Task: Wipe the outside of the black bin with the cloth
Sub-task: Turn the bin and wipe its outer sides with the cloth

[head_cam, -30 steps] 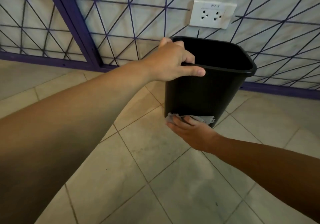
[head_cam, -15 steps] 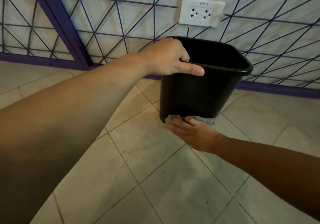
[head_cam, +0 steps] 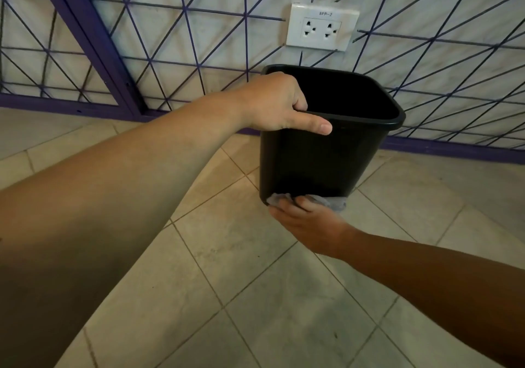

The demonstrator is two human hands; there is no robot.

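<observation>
Here the left hand (head_cam: 277,103) is the only grip on the black bin's (head_cam: 318,160) rim, so the right hand (head_cam: 308,224), pressing the crumpled cloth (head_cam: 331,200) up below it, could tip the bin loose.

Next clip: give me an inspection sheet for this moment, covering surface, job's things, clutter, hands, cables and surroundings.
Surface: beige tiled floor, some marks.
Job's things: black bin held up off the floor, upright, slightly tilted; grey cloth pressed at its bottom edge.
Clutter: nothing seen.
Hands: left hand grips the bin's rim, thumb outside, fingers over the rim; right hand holds the cloth against the bin's base.
Cables: nothing seen.
Surroundings: white double wall socket; purple metal grille against the pale wall.
</observation>
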